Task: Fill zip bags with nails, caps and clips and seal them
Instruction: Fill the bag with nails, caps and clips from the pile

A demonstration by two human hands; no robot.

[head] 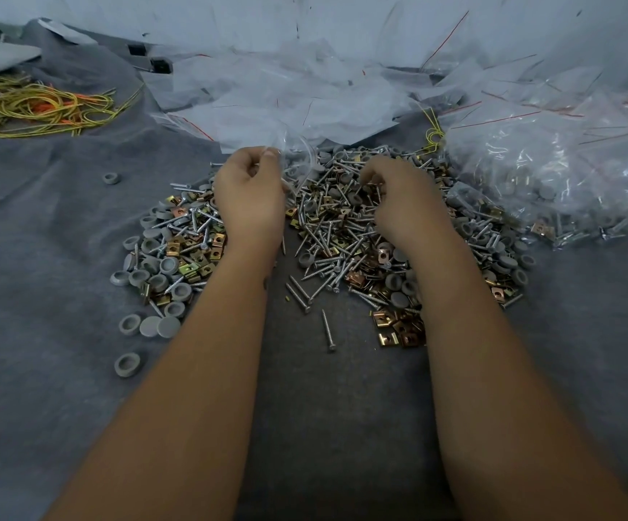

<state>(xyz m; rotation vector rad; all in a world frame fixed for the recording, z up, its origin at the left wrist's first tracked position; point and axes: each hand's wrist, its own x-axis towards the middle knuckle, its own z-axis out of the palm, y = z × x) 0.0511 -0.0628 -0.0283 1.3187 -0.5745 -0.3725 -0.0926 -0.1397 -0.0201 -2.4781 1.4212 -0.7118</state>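
A wide heap of silver nails [327, 235], grey round caps [171, 265] and brass square clips [397, 332] lies on the grey cloth in front of me. My left hand [250, 193] hovers over the heap's left half and pinches the edge of a clear zip bag [297, 163] between thumb and fingers. My right hand [404, 199] reaches into the heap's far right part with its fingers curled down among the nails; what they hold is hidden.
Empty clear zip bags [286, 95] with red seal lines are piled behind the heap. Filled bags [568, 182] lie at the right. Yellow and orange wires [37, 107] lie at the far left. Loose caps [128, 364] are scattered on the grey cloth [41, 257].
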